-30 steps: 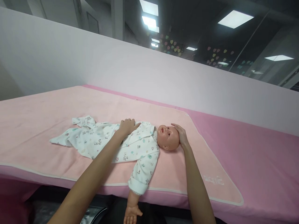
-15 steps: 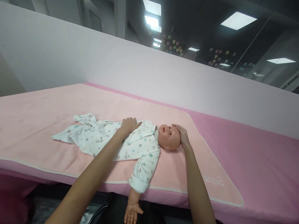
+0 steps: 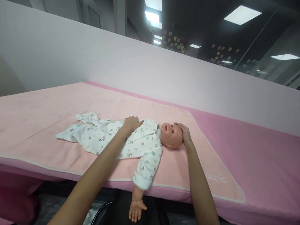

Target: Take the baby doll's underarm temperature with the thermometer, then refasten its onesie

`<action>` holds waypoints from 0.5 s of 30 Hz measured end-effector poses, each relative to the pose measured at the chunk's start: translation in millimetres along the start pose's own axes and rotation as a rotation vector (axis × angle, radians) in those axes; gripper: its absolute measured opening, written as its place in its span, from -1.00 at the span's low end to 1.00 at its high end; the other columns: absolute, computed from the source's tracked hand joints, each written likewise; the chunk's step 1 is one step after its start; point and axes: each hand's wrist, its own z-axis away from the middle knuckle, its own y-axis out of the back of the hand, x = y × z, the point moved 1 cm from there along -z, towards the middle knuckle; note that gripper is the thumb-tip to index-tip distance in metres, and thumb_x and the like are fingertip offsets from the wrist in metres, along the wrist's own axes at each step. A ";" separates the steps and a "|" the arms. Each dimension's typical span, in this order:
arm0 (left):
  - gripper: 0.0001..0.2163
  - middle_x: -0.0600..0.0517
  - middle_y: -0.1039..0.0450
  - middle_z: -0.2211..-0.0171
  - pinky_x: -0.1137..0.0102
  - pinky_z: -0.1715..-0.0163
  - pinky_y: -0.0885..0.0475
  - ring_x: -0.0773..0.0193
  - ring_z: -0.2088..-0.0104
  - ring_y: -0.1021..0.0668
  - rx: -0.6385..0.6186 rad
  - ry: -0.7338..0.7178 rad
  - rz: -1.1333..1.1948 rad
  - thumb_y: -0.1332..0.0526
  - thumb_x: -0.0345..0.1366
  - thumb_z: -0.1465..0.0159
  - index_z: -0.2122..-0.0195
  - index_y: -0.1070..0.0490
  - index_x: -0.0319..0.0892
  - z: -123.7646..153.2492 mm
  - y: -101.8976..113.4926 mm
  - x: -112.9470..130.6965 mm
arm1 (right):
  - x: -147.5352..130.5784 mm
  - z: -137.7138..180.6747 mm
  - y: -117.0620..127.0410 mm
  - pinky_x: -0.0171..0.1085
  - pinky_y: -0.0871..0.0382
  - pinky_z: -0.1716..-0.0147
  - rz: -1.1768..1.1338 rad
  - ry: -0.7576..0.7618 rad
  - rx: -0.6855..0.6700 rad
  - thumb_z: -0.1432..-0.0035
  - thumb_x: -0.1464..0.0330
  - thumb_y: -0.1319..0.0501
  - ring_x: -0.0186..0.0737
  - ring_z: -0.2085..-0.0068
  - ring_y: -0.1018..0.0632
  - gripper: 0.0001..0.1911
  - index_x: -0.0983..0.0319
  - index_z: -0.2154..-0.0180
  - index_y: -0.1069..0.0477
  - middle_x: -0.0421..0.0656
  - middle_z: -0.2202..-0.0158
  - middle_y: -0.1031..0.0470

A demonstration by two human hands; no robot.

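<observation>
A baby doll (image 3: 138, 153) in a white patterned sleepsuit lies on its back on a peach mat (image 3: 56, 100), its head to the right. My left hand (image 3: 131, 124) rests flat on the doll's torso with its fingers stretched out. Around the crown of the doll's head (image 3: 172, 136), my right hand (image 3: 185, 132) is cupped, its fingers curving over the forehead. The doll's near arm (image 3: 138, 200) hangs over the front edge of the bed, palm showing. Both sleepsuit legs look limp and flat. The doll's far arm is mostly hidden.
The mat covers much of a padded pink surface (image 3: 257, 150) and has white lettering near its right corner. A white wall (image 3: 117, 62) rises behind it, topped by dark glass with heart stickers. Below the front edge part of a black seat (image 3: 124, 209) shows.
The whole view has shifted slightly. Both hands stay in the same places on the doll, and the doll's pose looks the same.
</observation>
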 end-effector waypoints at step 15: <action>-0.62 -0.03 -0.25 -0.11 0.29 -0.07 -0.17 0.14 -0.10 -0.29 0.208 -0.201 0.392 0.02 -0.09 -0.23 0.01 -0.32 -0.12 13.3 12.5 6.0 | -6.0 3.2 -2.5 -0.21 -0.28 0.06 0.011 0.006 0.016 0.07 0.25 -0.14 -0.14 0.13 -0.48 -0.76 0.19 0.42 -0.53 -0.17 0.24 -0.54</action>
